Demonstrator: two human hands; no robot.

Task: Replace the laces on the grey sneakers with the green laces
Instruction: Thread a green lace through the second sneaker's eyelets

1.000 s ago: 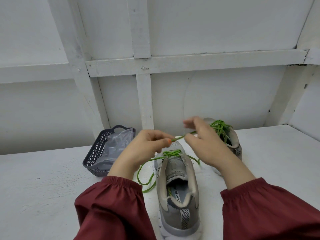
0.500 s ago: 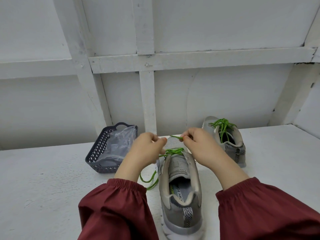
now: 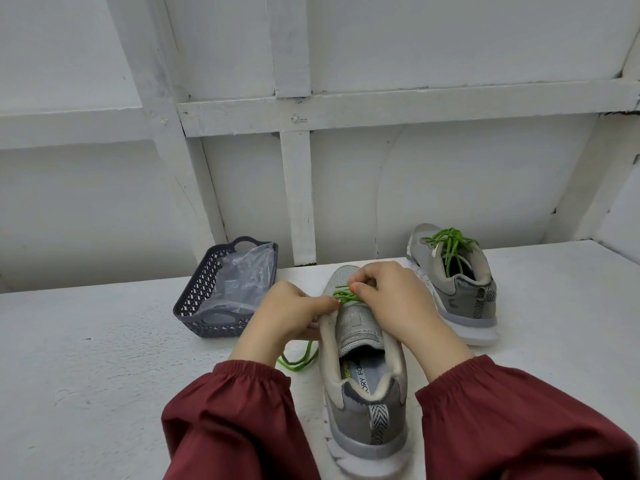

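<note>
A grey sneaker (image 3: 363,403) stands in front of me, heel toward me, on the white table (image 3: 104,375). A green lace (image 3: 346,295) runs through its lower eyelets, and a loose loop of it lies on the table at the shoe's left. My left hand (image 3: 287,317) pinches the lace at the shoe's left edge. My right hand (image 3: 391,299) pinches the lace over the eyelets, covering part of the shoe's front. The second grey sneaker (image 3: 457,285) stands at the back right, laced with a green lace (image 3: 450,244).
A dark plastic basket (image 3: 207,299) holding a clear plastic bag (image 3: 242,278) sits at the back left, close to my left hand. A white panelled wall (image 3: 311,168) rises behind the table.
Both hands have come down from above the shoe onto its eyelets, drawing the lace taut and low. The loose loop at the left has shortened.
</note>
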